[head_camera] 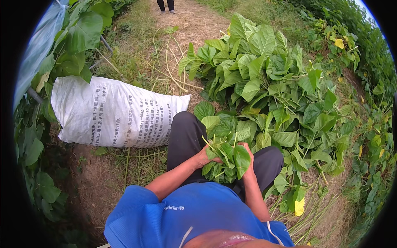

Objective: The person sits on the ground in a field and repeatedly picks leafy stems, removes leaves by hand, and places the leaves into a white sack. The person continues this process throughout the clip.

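Between my knees is a bunch of green leafy stems (228,158), its pale cut ends pointing up and away from me. My left hand (207,156) grips the left side of the bunch, with some fingers hidden under leaves. On its right side my right hand (248,153) is closed around leaves and stems, its palm side partly hidden. Just beyond my knees and to the right lies a large heap of leafy green cuttings (266,71), touching my right leg.
A stuffed white woven sack (114,114) with printed writing lies left of my left knee. Bare stripped stems (169,65) lie on the dry grass ahead. Climbing plants line both sides, with blue plastic sheeting (40,46) at upper left. Another person's legs (166,4) stand far ahead.
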Tool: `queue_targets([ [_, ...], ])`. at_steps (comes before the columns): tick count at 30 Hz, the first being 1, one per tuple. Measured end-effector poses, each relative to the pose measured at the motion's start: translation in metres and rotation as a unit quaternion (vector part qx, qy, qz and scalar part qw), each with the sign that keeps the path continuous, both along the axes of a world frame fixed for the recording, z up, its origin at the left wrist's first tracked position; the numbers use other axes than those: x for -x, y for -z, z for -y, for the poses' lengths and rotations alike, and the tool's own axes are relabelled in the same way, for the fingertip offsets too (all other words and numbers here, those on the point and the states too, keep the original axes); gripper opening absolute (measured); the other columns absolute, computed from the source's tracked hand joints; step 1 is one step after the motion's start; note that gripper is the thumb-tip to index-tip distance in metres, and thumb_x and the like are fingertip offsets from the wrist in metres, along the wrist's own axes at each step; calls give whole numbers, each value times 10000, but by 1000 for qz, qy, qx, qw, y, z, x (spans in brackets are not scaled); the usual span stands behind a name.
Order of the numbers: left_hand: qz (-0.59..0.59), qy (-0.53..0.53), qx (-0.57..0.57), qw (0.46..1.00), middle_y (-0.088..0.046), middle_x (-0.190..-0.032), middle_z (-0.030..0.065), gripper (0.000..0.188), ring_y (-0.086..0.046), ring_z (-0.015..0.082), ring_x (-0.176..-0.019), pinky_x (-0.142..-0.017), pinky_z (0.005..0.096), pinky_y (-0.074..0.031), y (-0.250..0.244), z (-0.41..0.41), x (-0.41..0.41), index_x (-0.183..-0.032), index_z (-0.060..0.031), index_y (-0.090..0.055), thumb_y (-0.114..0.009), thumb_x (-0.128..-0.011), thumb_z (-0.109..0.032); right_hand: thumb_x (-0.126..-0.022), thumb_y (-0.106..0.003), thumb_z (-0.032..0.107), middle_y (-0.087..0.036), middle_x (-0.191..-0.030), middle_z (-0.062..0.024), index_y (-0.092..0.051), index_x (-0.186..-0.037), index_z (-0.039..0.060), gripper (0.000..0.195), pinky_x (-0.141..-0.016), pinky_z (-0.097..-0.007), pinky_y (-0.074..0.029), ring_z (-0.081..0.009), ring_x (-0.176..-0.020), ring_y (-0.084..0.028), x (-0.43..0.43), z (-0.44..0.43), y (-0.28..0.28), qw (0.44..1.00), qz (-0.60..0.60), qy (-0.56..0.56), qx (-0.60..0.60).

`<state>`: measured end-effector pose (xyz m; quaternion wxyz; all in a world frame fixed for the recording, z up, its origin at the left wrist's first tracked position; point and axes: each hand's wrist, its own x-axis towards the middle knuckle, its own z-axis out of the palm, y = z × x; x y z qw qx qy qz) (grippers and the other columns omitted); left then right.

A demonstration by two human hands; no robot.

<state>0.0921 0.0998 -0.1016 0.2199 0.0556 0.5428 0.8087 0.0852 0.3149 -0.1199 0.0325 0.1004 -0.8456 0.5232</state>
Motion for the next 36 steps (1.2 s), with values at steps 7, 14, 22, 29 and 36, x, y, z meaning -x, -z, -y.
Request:
queue_targets([
  [7,-19,1,-2,1000,-664,-1212,38,708,-622,156,-1111,-978,337,-505,-2,-1,0,-1359,-55,-542,-857,-724,-40,-870,-690,243,-654,-1159,-179,-501,-1311,29,525,-883,-420,-517,-372,-1025,-660,5,-1,27,988,97,0,119],
  [14,10,10,-28,999,-664,-1208,34,696,-622,150,-1103,-972,332,-503,6,0,-1,-1354,-59,-548,-855,-730,-57,-897,-678,221,-673,-1144,-149,-573,-1279,42,435,-894,-364,-524,-300,-1043,-673,-1,-8,42,890,254,-41,376],
  [22,15,21,-46,999,-610,-1274,65,728,-616,188,-1136,-935,353,-557,11,3,0,-1401,-71,-473,-810,-764,29,-855,-764,296,-632,-1250,-152,-561,-1316,30,570,-925,-373,-511,-302,-1120,-635,1,-9,-24,987,-42,157,0],
  [29,-8,31,-35,999,-601,-1289,68,727,-608,192,-1154,-932,355,-560,20,3,2,-1409,-65,-465,-807,-774,23,-906,-713,407,-589,-1349,-175,-502,-1413,19,672,-990,-347,-482,-252,-1200,-591,16,-35,32,955,188,141,181],
  [36,17,22,-50,998,-632,-1243,58,704,-618,180,-1132,-932,335,-552,16,6,2,-1393,-58,-489,-806,-771,31,-929,-653,66,-702,-1129,-74,-635,-1241,-14,323,-819,-273,-548,-124,-950,-663,-14,-23,23,893,221,-57,388],
])
